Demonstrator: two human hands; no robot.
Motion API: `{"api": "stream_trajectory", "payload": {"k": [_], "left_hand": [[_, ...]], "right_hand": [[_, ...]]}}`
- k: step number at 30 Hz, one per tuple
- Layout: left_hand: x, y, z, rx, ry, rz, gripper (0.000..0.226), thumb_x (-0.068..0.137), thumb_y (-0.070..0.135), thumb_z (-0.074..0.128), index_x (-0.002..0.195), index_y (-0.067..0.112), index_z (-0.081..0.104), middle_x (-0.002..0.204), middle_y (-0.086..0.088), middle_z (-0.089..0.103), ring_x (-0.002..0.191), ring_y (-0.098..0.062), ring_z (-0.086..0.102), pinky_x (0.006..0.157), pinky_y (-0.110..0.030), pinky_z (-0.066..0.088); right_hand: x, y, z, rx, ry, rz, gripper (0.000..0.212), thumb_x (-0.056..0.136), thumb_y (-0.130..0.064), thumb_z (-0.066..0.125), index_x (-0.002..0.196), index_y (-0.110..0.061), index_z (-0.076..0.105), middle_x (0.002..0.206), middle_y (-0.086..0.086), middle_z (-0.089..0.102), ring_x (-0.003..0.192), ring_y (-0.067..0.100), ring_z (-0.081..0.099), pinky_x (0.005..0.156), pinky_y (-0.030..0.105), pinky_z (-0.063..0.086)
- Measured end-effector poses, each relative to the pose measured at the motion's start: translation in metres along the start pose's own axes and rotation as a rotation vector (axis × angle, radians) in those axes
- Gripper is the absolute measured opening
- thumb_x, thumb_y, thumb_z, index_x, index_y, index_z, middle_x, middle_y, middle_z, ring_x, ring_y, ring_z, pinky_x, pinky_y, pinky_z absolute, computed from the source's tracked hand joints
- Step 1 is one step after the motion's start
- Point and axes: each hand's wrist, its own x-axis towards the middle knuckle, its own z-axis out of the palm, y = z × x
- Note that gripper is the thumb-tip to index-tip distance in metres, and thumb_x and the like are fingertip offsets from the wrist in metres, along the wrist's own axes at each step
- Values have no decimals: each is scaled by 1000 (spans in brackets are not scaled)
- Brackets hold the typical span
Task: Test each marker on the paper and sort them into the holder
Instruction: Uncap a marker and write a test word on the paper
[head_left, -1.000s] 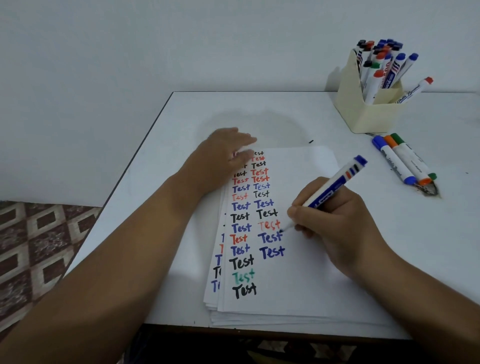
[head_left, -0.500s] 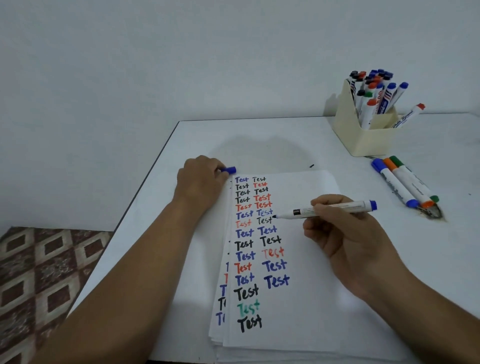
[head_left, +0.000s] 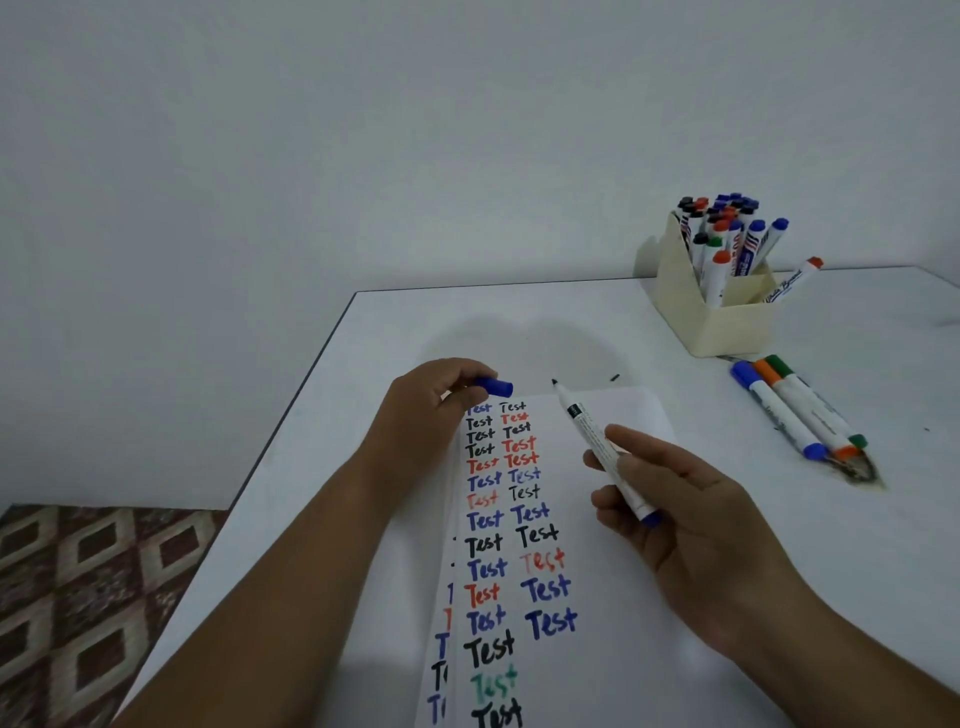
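Note:
A stack of white paper lies on the table, covered with two columns of the word "Test" in black, red, blue and green. My right hand grips an uncapped white marker with a blue end, its tip raised and pointing away towards the far left. My left hand pinches the marker's blue cap at the paper's top left corner. A cream holder at the back right is packed with several markers.
Three capped markers, blue, orange and green, lie side by side right of the paper. One red-capped marker leans behind the holder. The white table ends at a dark left edge above a patterned floor. A wall stands behind.
My right hand has lifted the marker off the paper and swung its tip up and away. My left hand has curled and picked up the blue cap. The view has tilted upward.

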Motion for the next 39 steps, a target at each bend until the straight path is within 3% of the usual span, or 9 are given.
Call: {"api": "stream_trajectory", "payload": {"k": [8, 12, 19, 21, 25, 28, 32, 39], "left_hand": [[-1, 5, -1, 10, 12, 87, 23, 97, 12, 60, 109, 30, 69, 105, 21, 67, 98, 7, 58, 78, -3, 39], [-2, 7, 0, 32, -9, 134, 26, 97, 10, 59, 107, 33, 66, 103, 24, 64, 98, 9, 57, 78, -3, 40], [-5, 17, 3, 17, -97, 210, 34, 96, 9, 61, 107, 41, 65, 100, 24, 65, 96, 1, 60, 80, -8, 45], [-7, 23, 6, -56, -115, 175, 37, 96, 9, 60, 106, 44, 64, 100, 21, 68, 95, -1, 62, 81, -10, 47], [-10, 36, 11, -328, -122, 59, 29, 98, 2, 55, 107, 25, 70, 94, 1, 75, 83, -14, 70, 76, -21, 54], [-11, 44, 12, -455, -146, 24, 25, 97, -2, 54, 104, 17, 69, 93, -4, 76, 80, -18, 71, 78, -26, 57], [-11, 47, 14, -438, -177, 13, 24, 97, -2, 54, 101, 17, 68, 90, -5, 76, 75, -21, 73, 74, -26, 58], [-11, 49, 20, -391, -190, 13, 22, 98, -1, 53, 100, 16, 68, 85, -4, 73, 68, -16, 71, 71, -23, 57]], "right_hand": [[0, 2, 1, -134, 16, -22, 22, 97, -6, 59, 108, -12, 76, 101, 13, 77, 65, 19, 63, 73, 37, 55], [-1, 2, 3, -183, -6, -50, 24, 97, -3, 58, 103, -13, 78, 98, 13, 78, 62, 17, 61, 67, 33, 52], [0, 3, 4, -218, -14, -53, 26, 98, -2, 58, 99, -16, 80, 97, 13, 78, 64, 19, 59, 68, 36, 51], [0, 3, 4, -218, -8, -52, 26, 99, -3, 57, 100, -16, 80, 97, 13, 78, 64, 20, 58, 68, 36, 51], [1, 4, 2, -220, -19, -40, 26, 100, -7, 56, 103, -18, 79, 98, 14, 77, 65, 20, 52, 68, 35, 48], [1, 4, 2, -232, -19, -46, 34, 100, -7, 55, 90, -23, 83, 96, 14, 76, 64, 19, 49, 67, 34, 46], [0, 4, 3, -257, -3, -56, 44, 100, -6, 52, 79, -30, 84, 93, 12, 77, 62, 19, 47, 64, 33, 46], [0, 7, 0, -337, -13, -107, 47, 104, -11, 50, 84, -39, 82, 93, 27, 67, 66, 24, 47, 68, 34, 45]]}}
